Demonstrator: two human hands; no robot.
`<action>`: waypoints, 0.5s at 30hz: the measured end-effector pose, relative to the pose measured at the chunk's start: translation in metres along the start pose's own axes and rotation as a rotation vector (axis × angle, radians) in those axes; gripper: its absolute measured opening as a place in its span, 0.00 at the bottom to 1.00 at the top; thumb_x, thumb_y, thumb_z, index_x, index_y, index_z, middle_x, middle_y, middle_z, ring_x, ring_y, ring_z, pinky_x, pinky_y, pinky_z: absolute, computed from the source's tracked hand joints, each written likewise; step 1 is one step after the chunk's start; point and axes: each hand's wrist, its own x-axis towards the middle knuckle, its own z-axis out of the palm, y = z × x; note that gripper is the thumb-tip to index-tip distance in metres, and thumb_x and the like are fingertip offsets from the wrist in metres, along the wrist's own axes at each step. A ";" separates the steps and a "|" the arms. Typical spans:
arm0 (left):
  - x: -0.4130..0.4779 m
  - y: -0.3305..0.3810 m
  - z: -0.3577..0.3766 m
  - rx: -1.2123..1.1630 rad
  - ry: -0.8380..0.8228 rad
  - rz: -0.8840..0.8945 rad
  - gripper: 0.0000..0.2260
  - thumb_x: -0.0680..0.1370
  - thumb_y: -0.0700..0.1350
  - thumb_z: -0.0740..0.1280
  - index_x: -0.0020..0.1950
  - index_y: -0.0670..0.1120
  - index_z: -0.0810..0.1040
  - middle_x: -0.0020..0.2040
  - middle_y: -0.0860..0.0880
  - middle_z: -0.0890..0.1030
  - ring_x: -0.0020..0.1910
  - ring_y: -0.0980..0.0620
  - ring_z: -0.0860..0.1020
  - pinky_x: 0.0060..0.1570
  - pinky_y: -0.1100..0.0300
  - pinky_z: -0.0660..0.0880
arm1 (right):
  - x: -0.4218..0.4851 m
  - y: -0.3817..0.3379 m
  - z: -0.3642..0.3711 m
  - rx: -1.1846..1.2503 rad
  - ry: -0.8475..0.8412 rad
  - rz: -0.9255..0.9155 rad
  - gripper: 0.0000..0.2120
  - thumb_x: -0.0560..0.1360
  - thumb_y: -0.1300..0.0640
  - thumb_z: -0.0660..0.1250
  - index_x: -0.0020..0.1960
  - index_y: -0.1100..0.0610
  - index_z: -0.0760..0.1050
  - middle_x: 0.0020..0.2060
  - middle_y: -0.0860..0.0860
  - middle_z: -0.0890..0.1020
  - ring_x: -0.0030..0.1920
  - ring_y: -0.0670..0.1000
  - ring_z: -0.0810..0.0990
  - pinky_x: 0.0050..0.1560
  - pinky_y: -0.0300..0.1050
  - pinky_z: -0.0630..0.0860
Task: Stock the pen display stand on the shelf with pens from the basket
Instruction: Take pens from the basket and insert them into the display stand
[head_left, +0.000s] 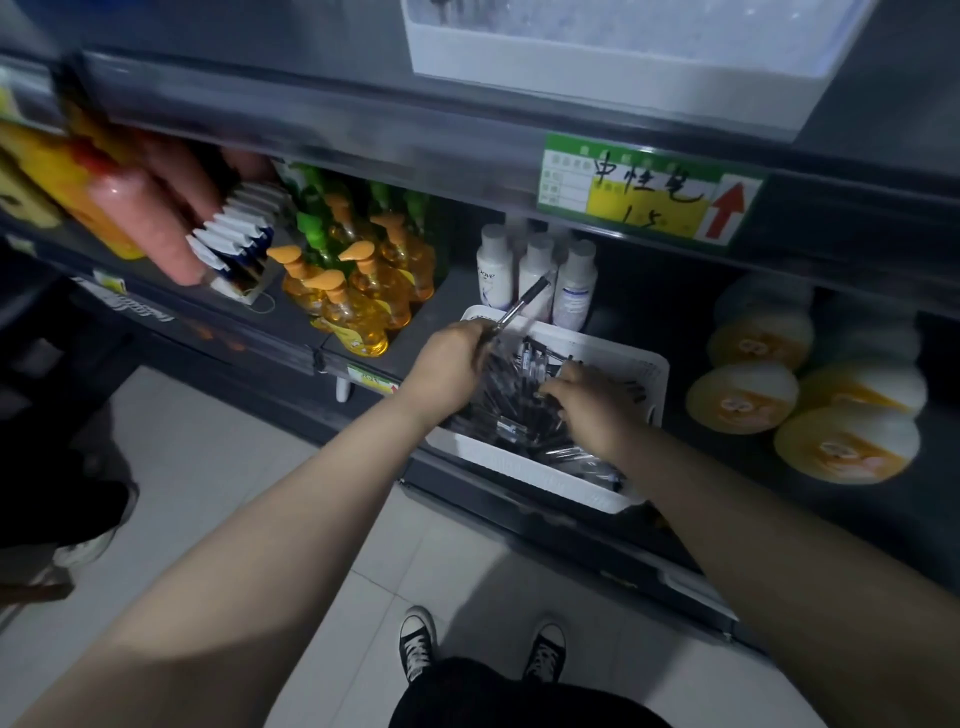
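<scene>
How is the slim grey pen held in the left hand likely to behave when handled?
The slim grey pen sticks straight out of the left hand, so it is probably stiff. Its thin barrel looks light, and it may roll if laid down.

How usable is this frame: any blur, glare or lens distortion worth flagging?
Head view: dim overall; the wide-angle lens bows the shelf edge; the yellow bottles upper left are blurred; the white tray on top glares; the left hand, right hand and basket read clearly.
</scene>
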 end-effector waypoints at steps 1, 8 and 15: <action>-0.002 -0.002 -0.003 -0.007 0.000 -0.018 0.08 0.80 0.39 0.59 0.52 0.36 0.75 0.47 0.35 0.78 0.47 0.36 0.76 0.40 0.55 0.64 | 0.000 -0.001 0.001 -0.002 -0.001 -0.007 0.19 0.73 0.67 0.62 0.63 0.56 0.72 0.54 0.56 0.71 0.56 0.58 0.71 0.51 0.49 0.72; -0.020 -0.001 -0.021 -0.153 0.059 -0.160 0.09 0.80 0.41 0.60 0.55 0.38 0.74 0.50 0.37 0.79 0.50 0.39 0.77 0.46 0.55 0.70 | 0.001 0.002 -0.005 -0.094 -0.026 -0.090 0.14 0.72 0.67 0.61 0.56 0.59 0.74 0.47 0.55 0.75 0.51 0.57 0.74 0.49 0.50 0.75; -0.039 0.007 -0.045 -0.712 0.097 -0.343 0.05 0.81 0.41 0.60 0.53 0.44 0.74 0.38 0.49 0.75 0.34 0.55 0.73 0.38 0.60 0.73 | -0.010 -0.009 -0.056 0.211 0.174 0.023 0.04 0.76 0.57 0.65 0.47 0.57 0.78 0.40 0.58 0.80 0.48 0.60 0.77 0.41 0.47 0.71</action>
